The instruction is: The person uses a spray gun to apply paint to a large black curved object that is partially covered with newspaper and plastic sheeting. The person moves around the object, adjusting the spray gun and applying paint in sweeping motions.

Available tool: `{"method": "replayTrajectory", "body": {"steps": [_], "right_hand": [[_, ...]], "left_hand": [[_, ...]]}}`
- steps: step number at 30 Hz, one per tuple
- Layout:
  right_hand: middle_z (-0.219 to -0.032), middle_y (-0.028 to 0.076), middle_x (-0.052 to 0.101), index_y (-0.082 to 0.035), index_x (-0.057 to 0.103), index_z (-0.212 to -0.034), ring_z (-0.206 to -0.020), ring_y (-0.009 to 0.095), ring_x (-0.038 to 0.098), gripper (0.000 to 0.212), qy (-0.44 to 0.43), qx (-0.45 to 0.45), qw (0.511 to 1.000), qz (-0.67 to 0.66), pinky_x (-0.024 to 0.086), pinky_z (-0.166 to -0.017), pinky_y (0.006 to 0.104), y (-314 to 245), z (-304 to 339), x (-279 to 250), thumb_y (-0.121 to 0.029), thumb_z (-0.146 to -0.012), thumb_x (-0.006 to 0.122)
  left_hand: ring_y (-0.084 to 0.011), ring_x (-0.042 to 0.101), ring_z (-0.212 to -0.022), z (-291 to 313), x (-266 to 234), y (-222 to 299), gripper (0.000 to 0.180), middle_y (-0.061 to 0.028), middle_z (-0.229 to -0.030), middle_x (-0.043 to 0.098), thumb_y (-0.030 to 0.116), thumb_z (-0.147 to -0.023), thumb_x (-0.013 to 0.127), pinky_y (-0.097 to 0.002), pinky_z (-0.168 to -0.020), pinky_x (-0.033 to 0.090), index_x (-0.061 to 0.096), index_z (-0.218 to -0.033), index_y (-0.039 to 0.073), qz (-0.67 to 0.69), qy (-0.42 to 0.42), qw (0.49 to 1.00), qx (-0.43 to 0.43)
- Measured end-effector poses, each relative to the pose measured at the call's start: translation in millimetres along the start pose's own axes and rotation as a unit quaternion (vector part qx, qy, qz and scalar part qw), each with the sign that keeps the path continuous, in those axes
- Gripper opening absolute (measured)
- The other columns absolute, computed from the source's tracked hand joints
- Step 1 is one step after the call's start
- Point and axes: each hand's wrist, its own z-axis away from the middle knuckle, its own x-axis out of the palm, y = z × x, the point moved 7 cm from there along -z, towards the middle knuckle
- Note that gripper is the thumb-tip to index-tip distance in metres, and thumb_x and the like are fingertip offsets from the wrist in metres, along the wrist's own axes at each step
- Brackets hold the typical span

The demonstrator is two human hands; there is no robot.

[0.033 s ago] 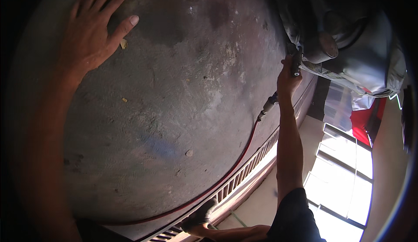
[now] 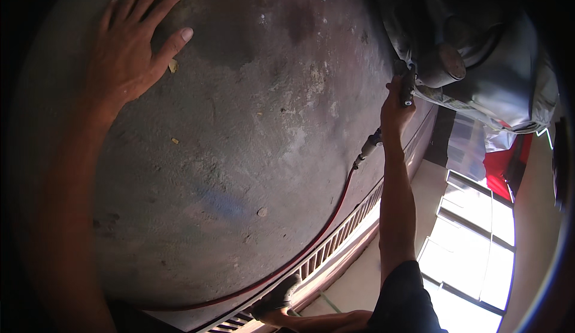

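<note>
My left hand (image 2: 126,54) rests palm down on the stained concrete floor (image 2: 251,123), fingers and thumb spread, holding nothing. On the right, my outstretched right hand (image 2: 395,108) is closed around a dark spray gun (image 2: 408,86) with a round knob at its rear end. Below that hand hangs a metal air fitting (image 2: 369,145), joined to a red hose (image 2: 339,210). Just beyond the gun is a wide round exhaust pipe (image 2: 450,63) under a vehicle. The gun's front end is hidden in shadow.
Plastic sheeting (image 2: 506,108) hangs from the vehicle at upper right. A slotted drain grate (image 2: 335,242) runs along the floor, with my dark shoe (image 2: 280,294) beside it. The hose curves along the grate to the lower left. A red cloth-like piece (image 2: 496,168) shows near bright window panes.
The view has shifted very slightly, so the floor marks and my left hand sit a little lower and further right. My right hand keeps its grip on the spray gun.
</note>
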Motion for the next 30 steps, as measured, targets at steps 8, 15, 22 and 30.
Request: {"method": "replayTrajectory", "body": {"steps": [8,15,22,30], "right_hand": [[-0.079,0.008,0.072,0.003,0.075,-0.113,-0.071,0.012,0.061,0.033,0.027,-0.009,0.999,-0.033,0.05,-0.066,0.0325,-86,20,15,-0.028,-0.105,0.074],[-0.075,0.01,0.07,0.002,0.075,-0.113,-0.064,0.015,0.058,0.028,0.069,-0.023,0.997,0.04,0.05,-0.062,0.0352,-61,30,18,-0.024,-0.104,0.077],[-0.073,0.014,0.072,0.002,0.076,-0.112,-0.062,0.019,0.062,0.036,0.095,-0.012,0.99,0.107,0.051,-0.062,0.0389,-44,11,21,-0.033,-0.103,0.078],[-0.079,0.019,0.075,0.006,0.075,-0.114,-0.068,0.025,0.071,0.043,0.117,-0.07,0.981,0.135,0.054,-0.066,0.0418,-47,1,29,-0.036,-0.102,0.077]], "left_hand": [[-0.0268,0.035,-0.161,2,-2,-5,0.071,-0.0059,-0.169,0.045,0.069,-0.108,0.046,-0.061,-0.133,0.023,0.052,-0.16,0.021,0.043,-0.008,0.999,-0.017],[-0.0295,0.032,-0.162,-1,-4,-4,0.072,-0.0073,-0.172,0.041,0.068,-0.108,0.048,-0.0612,-0.134,0.019,0.049,-0.162,0.021,0.069,-0.046,0.996,-0.031],[-0.0298,0.03,-0.163,-3,-3,-1,0.073,-0.0072,-0.172,0.04,0.068,-0.107,0.048,-0.0612,-0.134,0.018,0.049,-0.163,0.02,0.09,-0.049,0.994,-0.034],[-0.0293,0.036,-0.159,2,4,-4,0.069,-0.0082,-0.165,0.048,0.064,-0.106,0.055,-0.062,-0.133,0.022,0.056,-0.156,0.017,0.142,0.041,0.988,-0.038]]}}
